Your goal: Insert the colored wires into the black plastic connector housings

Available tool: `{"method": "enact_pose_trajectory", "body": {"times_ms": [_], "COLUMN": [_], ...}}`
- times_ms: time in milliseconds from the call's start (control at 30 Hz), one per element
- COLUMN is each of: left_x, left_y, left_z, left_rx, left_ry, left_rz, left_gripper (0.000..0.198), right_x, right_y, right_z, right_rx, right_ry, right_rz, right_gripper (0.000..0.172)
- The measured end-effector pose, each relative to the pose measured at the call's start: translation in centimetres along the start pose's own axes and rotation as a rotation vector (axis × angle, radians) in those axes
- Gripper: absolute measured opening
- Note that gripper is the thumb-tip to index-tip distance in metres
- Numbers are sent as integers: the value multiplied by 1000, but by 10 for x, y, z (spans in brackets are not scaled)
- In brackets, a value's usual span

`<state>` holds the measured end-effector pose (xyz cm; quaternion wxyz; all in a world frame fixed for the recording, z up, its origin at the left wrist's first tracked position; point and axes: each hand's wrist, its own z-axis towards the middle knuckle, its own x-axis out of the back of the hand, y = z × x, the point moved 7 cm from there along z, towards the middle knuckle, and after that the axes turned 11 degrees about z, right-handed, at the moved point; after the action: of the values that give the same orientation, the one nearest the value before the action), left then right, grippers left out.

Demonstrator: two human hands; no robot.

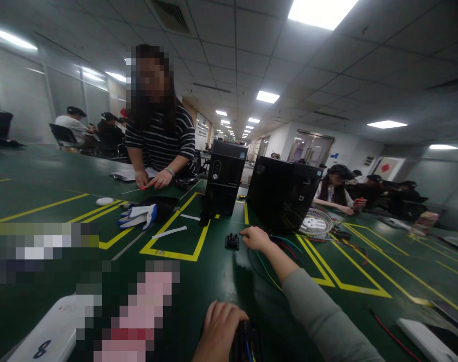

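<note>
My right hand (255, 237) reaches forward over the green table (221, 276), arm in a grey-green sleeve. Its fingers are spread and point at a small black connector (232, 242) just to its left; I cannot tell whether they touch it. My left hand (218, 327) is at the bottom edge, with fingers curled over a black part with coloured wires (247, 342). Loose coloured wires (285, 247) lie beside my right wrist.
Two black computer cases (225, 176) (284, 193) stand upright beyond my right hand. A person in a striped shirt (159, 136) stands across the table holding a screwdriver (133, 191). Blue-white gloves (138, 216), a white fan grille (315, 221) and a white device (51, 332) lie about.
</note>
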<state>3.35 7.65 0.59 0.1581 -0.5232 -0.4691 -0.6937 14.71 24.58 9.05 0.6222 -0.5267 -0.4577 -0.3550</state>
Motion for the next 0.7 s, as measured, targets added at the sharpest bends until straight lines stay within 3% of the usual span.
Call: {"method": "enact_pose_trajectory", "body": {"times_ms": [167,533,700], "left_x": [-9,-13,-16], "left_y": [-12,-11,-12], "left_z": [1,0,3], "left_rx": [-36,-91,-50], "left_ry": [150,182,235], "left_rz": [-68,-5,39], "left_gripper": [43,45,22], "right_x": [-15,-24,-28], "right_y": [12,18,15], "right_z": [24,26,26], "right_rx": [-82,-91,-96], "right_ry": [-70,-122,-126], "right_rz": [-23,-20,-78], "right_gripper": [26,27,28]}}
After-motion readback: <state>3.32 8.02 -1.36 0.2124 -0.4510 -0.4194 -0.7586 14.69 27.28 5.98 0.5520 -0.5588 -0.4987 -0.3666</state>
